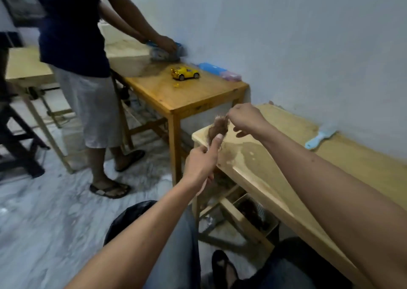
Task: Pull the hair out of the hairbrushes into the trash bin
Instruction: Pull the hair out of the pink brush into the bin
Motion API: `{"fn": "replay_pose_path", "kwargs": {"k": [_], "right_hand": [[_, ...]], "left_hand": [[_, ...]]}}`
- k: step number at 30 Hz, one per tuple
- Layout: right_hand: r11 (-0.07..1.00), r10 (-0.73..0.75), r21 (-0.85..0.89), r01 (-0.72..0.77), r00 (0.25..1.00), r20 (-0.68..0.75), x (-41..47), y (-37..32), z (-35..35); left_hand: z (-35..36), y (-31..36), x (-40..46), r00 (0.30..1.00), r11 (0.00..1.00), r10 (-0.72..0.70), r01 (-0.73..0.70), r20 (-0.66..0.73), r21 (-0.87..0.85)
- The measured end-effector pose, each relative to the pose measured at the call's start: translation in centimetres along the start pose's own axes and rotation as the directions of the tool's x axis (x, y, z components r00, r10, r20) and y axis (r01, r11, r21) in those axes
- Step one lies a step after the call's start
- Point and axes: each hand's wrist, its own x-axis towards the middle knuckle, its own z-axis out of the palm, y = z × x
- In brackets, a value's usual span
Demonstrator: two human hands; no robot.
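Observation:
My left hand (201,164) grips a hairbrush by its handle; the brush head is covered by a clump of brown hair (218,129). My right hand (244,117) pinches the top of that clump between thumb and fingers, just above the corner of the pale wooden table (275,178). A light blue hairbrush (320,139) lies on that table near the wall. A black-lined trash bin (130,220) stands on the floor below my left forearm, partly hidden by it.
A person in a dark shirt and grey shorts (83,72) stands at the left by an orange-brown table (187,92) that holds a yellow toy car (185,73) and blue boxes. A basket (255,213) sits under my table. A dark stool (17,138) stands far left.

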Motion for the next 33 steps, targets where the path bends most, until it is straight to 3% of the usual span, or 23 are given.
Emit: {"fn": "replay_pose_path", "kwargs": {"k": [7,13,23,28,33], "right_hand": [[0.995,-0.072,0.081,0.052,0.96,0.27,0.6,-1.4,7.9],[0.975,-0.162,0.213,0.068,0.873,0.459,1.1,-0.7,13.1],[0.99,-0.098,0.136,0.035,0.867,0.489,1.3,1.8,20.3],[0.994,-0.089,-0.015,0.111,0.869,0.487,0.6,2.9,22.6],[0.982,-0.114,-0.083,0.167,0.889,0.443,-0.3,2.6,24.5]], "left_hand": [[-6.9,-4.3,-0.3,0.985,0.991,-0.099,0.083,-0.144,-0.109],[-11.8,-8.0,-0.5,0.948,0.991,-0.134,0.135,-0.288,-0.016],[-16.3,-13.6,-1.8,0.93,0.949,-0.119,0.209,-0.347,0.234],[-19.0,-15.8,-3.6,0.923,0.836,-0.043,0.243,-0.382,0.491],[-21.6,-16.6,-5.4,0.883,0.701,-0.042,0.36,-0.468,0.616]]}}
